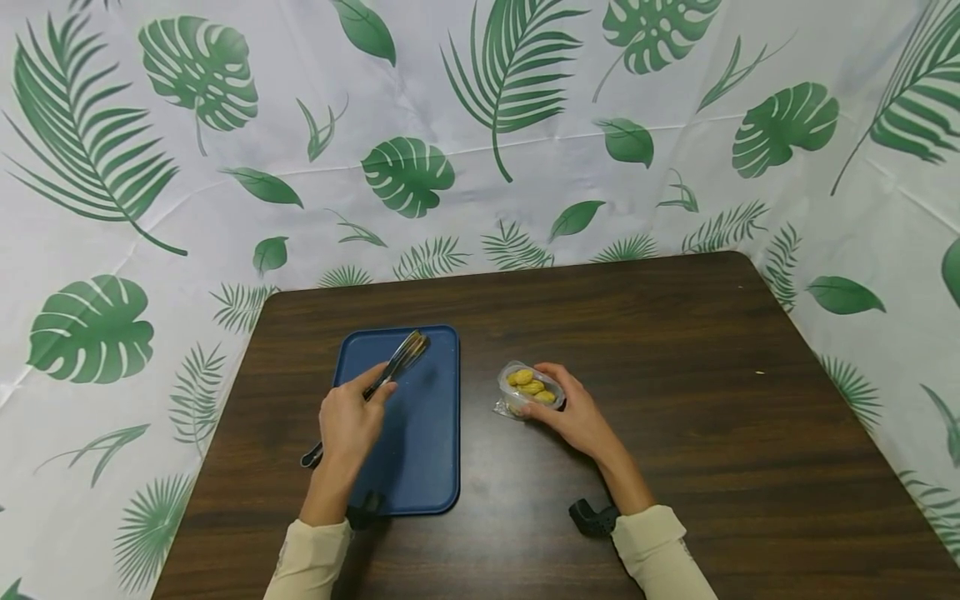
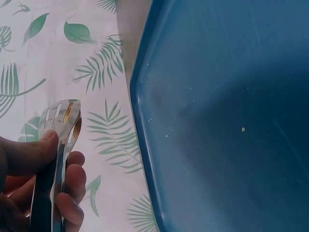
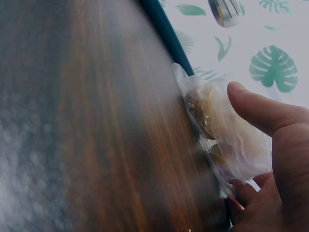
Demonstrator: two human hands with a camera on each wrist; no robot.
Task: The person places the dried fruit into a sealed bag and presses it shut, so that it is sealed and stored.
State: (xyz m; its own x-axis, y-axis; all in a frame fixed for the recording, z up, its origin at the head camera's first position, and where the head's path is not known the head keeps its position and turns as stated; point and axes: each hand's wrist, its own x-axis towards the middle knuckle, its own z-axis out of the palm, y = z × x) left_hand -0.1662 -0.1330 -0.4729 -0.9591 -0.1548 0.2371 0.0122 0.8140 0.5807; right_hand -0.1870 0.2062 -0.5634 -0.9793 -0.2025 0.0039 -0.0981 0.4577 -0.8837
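My left hand grips a pair of tongs with black handles and slotted metal heads. The heads, close together in the left wrist view, hang over the far part of a blue tray. A small clear plastic container stands out to the right of the tray, with several yellow oval pieces inside. My right hand holds this container from its right side, thumb at the near side and fingers at the far side. In the right wrist view, crinkled clear plastic wraps brownish pieces.
Everything stands on a dark wood-grain table. Small pale crumbs dot the tray. A white curtain with green leaf prints hangs behind and along the sides. Black wrist mounts sit by both sleeves.
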